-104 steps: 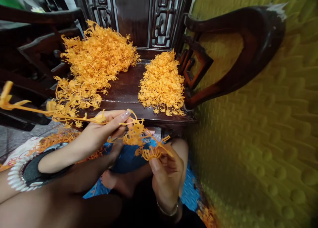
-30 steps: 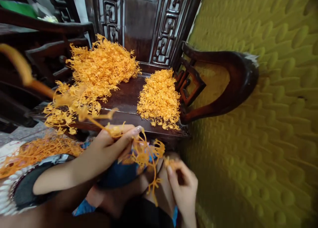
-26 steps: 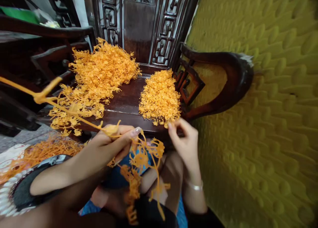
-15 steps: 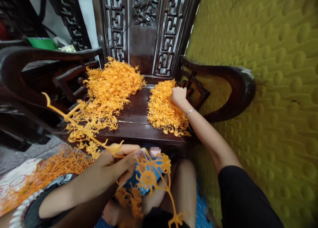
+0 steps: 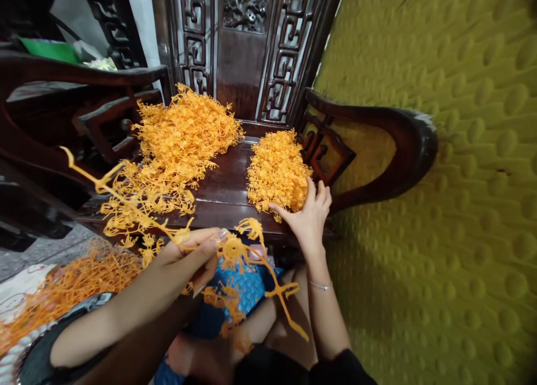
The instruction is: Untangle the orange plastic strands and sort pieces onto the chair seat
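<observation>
My left hand (image 5: 184, 259) pinches a long orange plastic sprue branch (image 5: 235, 250) whose stem runs up to the left and whose small flower-like pieces dangle over my lap. My right hand (image 5: 308, 214) lies with fingers spread against the near edge of the small pile of orange pieces (image 5: 277, 169) on the right of the dark wooden chair seat (image 5: 226, 183). It holds nothing. A larger, looser heap of orange branches (image 5: 180, 139) covers the left of the seat.
The carved chair back (image 5: 239, 43) rises behind the piles, and a curved armrest (image 5: 377, 144) stands right of my right hand. A yellow padded wall (image 5: 440, 178) fills the right side. More orange branches (image 5: 71, 278) lie at lower left beside my knee.
My right hand left the branch, reached to the far side of the small pile, and has drawn back to its near edge, fingers now spread. My left hand kept its hold on the branch.
</observation>
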Tool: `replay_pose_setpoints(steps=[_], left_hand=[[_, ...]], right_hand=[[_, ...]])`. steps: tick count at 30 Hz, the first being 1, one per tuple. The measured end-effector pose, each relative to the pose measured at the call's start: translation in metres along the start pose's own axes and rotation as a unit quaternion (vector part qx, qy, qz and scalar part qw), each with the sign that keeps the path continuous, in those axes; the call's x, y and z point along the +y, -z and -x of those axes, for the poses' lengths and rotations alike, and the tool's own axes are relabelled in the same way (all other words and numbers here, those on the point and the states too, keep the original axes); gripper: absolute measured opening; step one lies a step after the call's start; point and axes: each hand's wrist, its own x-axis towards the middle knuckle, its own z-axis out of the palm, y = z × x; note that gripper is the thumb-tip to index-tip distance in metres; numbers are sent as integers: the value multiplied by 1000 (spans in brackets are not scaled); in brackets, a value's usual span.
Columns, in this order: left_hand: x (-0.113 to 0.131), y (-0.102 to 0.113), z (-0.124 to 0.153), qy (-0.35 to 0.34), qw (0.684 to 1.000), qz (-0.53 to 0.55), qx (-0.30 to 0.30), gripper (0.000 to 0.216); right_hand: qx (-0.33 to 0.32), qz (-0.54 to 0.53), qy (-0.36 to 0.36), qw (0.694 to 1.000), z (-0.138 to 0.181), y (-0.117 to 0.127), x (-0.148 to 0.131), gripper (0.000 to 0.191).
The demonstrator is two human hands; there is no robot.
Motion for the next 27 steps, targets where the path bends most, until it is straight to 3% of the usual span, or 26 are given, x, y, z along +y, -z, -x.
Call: replay_pose_setpoints(steps=[4,10,17,23,27], left_hand=[[5,-6,-3,1,1000,-19,0,45],[17,-18,-9,-3,1000,-4,-20,47],[16,-23,-10,-5,1000,8,-23,48],[15,-29,-19,9,996,91,5,35],[17,-32,-21,12,993,117,26,33]], right_hand=[[-65,13,-17,998,20,-15,9,121],[-71,52,-30,996,17,-18,12,85],[-92,52,9,994,9,-14,12,46],[-81,33,44,995,-6,-8,17,36],[-62,20,61,996,-39,-2,11,36]])
